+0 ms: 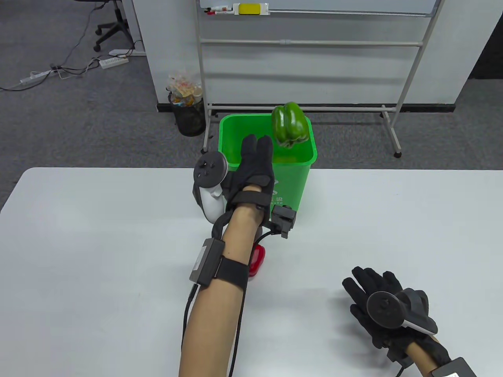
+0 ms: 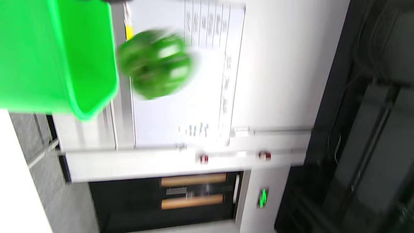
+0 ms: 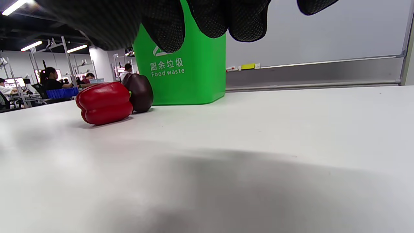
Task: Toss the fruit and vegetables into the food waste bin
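Observation:
A green bell pepper (image 1: 290,124) is in the air over the green food waste bin (image 1: 302,172), free of any hand; it shows blurred in the left wrist view (image 2: 155,63) beside the bin's rim (image 2: 87,97). My left hand (image 1: 255,157) is raised at the bin's near edge, fingers stretched out and empty. A red bell pepper (image 1: 257,261) lies on the table, mostly hidden under my left forearm; the right wrist view shows it (image 3: 104,102) next to a dark purple fruit (image 3: 139,92) in front of the bin (image 3: 190,74). My right hand (image 1: 367,290) rests open on the table at the lower right.
The white table (image 1: 98,243) ends just behind the bin. Beyond it stand a whiteboard frame on legs (image 1: 393,129) and a small black mesh trash can (image 1: 189,114) on grey carpet.

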A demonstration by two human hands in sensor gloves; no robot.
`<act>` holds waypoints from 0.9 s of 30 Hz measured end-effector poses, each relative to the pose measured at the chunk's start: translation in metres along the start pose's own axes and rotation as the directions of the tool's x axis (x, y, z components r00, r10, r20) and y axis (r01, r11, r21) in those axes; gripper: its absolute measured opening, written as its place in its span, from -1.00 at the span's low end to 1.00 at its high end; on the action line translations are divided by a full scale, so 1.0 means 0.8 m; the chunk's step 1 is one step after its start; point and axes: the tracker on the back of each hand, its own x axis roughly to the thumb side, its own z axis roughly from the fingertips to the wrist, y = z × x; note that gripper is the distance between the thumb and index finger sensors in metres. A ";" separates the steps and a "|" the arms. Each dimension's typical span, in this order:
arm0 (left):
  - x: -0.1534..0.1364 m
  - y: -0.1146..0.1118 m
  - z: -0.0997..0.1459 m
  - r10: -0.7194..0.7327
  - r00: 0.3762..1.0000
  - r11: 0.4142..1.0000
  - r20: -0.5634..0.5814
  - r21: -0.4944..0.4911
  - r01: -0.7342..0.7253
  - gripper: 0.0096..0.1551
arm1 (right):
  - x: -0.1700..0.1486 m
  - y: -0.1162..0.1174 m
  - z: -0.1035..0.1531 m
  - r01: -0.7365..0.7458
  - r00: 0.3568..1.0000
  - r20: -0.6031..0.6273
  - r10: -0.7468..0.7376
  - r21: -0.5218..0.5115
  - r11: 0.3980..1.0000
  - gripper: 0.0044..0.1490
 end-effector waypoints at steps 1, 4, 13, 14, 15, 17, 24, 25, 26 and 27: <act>-0.008 0.005 0.005 -0.001 1.000 1.000 0.002 -0.002 0.001 0.12 | 0.000 0.000 0.000 0.001 1.000 0.000 -0.001 0.001 1.000 -0.12; -0.033 0.019 0.025 -0.138 0.990 0.990 0.039 0.015 0.137 0.08 | 0.000 0.001 0.001 -0.006 1.000 -0.003 0.006 0.013 1.000 -0.12; -0.091 0.000 0.086 -0.776 0.613 0.624 0.146 0.044 0.780 -0.03 | 0.010 0.002 -0.001 -0.013 1.000 0.016 0.013 0.020 1.000 -0.12; -0.100 -0.004 0.090 -0.815 0.560 0.571 0.147 0.046 0.820 -0.04 | 0.010 0.002 -0.001 -0.016 1.000 0.016 0.015 0.023 1.000 -0.12; -0.116 -0.009 0.095 -0.864 0.478 0.489 0.155 0.038 0.871 -0.04 | 0.009 0.003 -0.001 -0.019 1.000 0.016 0.018 0.028 0.999 -0.12; -0.144 -0.017 0.102 -0.930 0.338 0.343 0.148 0.014 0.939 -0.04 | 0.009 0.005 -0.001 -0.020 1.000 0.013 0.020 0.034 0.999 -0.12; -0.237 -0.029 0.099 -0.993 -0.042 -0.058 0.110 -0.153 0.986 0.01 | 0.008 0.006 -0.001 -0.021 1.000 0.008 0.021 0.055 0.998 -0.12; -0.247 -0.028 0.097 -0.990 -0.082 -0.100 0.113 -0.163 0.982 0.04 | 0.008 0.006 -0.001 -0.023 1.000 0.008 0.023 0.057 0.998 -0.12; -0.254 -0.028 0.095 -0.989 -0.093 -0.113 0.112 -0.187 0.976 0.05 | 0.008 0.006 -0.001 -0.023 1.000 0.007 0.023 0.058 0.998 -0.12; -0.258 -0.028 0.094 -0.990 -0.093 -0.114 0.110 -0.202 0.973 0.06 | 0.008 0.006 -0.001 -0.023 1.000 0.007 0.022 0.059 0.998 -0.12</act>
